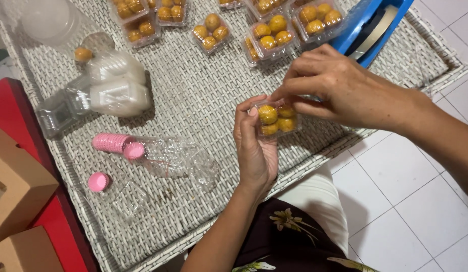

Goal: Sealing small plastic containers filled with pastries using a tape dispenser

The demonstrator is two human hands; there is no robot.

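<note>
Head view: left hand cups small clear box of yellow balls above white wicker bench edge; right hand pinches box's top. Filled boxes further back, pink paper cups left.

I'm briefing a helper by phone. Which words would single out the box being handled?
On the white woven table, near its front edge, the left hand cradles a small clear box of golden balls. Unlike the boxes at the far edge, it is lifted, the right hand pinching its top.
</note>
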